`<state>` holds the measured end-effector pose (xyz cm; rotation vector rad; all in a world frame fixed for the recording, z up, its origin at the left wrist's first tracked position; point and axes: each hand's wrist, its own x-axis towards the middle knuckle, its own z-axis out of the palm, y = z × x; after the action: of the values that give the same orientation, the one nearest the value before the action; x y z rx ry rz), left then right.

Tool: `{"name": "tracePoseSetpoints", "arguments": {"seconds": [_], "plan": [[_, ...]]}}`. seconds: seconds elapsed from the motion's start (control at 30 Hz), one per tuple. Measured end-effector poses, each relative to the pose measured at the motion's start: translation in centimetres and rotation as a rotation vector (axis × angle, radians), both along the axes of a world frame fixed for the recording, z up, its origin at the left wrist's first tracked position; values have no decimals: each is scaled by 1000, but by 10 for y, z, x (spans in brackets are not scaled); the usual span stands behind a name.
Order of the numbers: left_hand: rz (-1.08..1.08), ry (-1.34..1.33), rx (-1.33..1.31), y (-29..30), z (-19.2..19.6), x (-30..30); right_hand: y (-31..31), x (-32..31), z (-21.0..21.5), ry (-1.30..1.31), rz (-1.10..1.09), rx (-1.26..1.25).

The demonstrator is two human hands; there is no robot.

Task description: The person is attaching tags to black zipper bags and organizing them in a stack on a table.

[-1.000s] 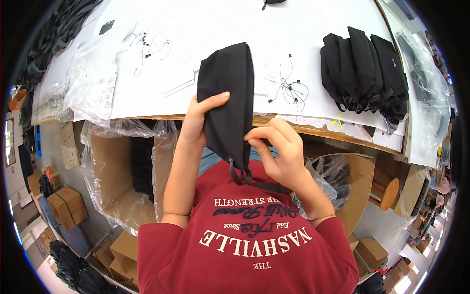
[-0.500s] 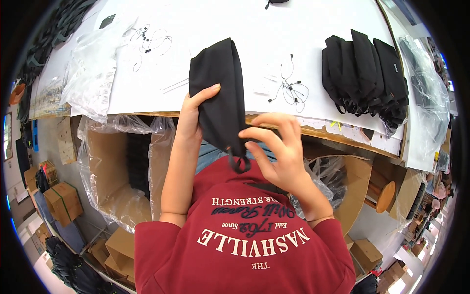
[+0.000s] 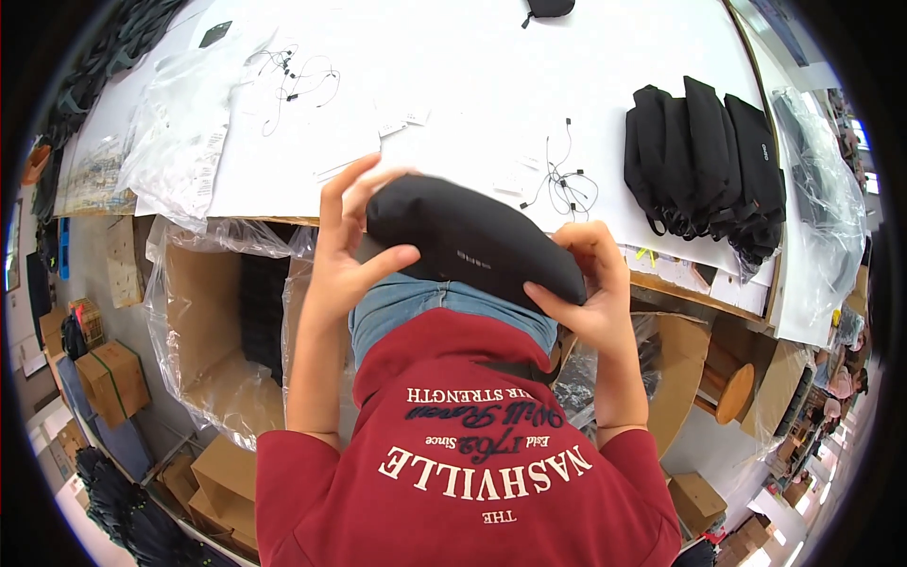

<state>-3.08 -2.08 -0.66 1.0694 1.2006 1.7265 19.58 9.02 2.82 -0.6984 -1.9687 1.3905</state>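
A long black fabric pouch [image 3: 472, 236] with a small pale print is held crosswise in front of my waist, its right end lower than its left. My right hand [image 3: 595, 283] grips the right end, thumb on the front and fingers curled behind the edge. My left hand [image 3: 345, 241] is around the left end, its thumb against the front near the lower edge. The left fingers reach up behind the pouch and are partly hidden by it.
A row of similar black pouches [image 3: 704, 156] lies at the table's right. Thin black cords [image 3: 567, 189] lie beside it, more cords [image 3: 293, 85] farther left. Clear plastic bags [image 3: 179, 132] cover the left side. Plastic-lined cardboard boxes [image 3: 203, 331] stand under the white table [image 3: 453, 85].
The pouch has turned from upright to crosswise and come down nearer my body. My right hand, free of it before, now grips its right end.
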Motion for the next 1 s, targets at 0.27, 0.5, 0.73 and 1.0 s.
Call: {"name": "tracePoseSetpoints", "arguments": {"seconds": [0.27,0.5,0.73,1.0], "plan": [[-181,208,-27,-6,8,-12,9,6,-7,328,131,-300],[-86,281,29,9,17,8,20,17,-15,412,52,-47],[340,319,-177,19,-18,-21,97,68,32,343,-829,521],[652,997,-576,24,-89,-112,212,157,19,-396,-1202,477]]}}
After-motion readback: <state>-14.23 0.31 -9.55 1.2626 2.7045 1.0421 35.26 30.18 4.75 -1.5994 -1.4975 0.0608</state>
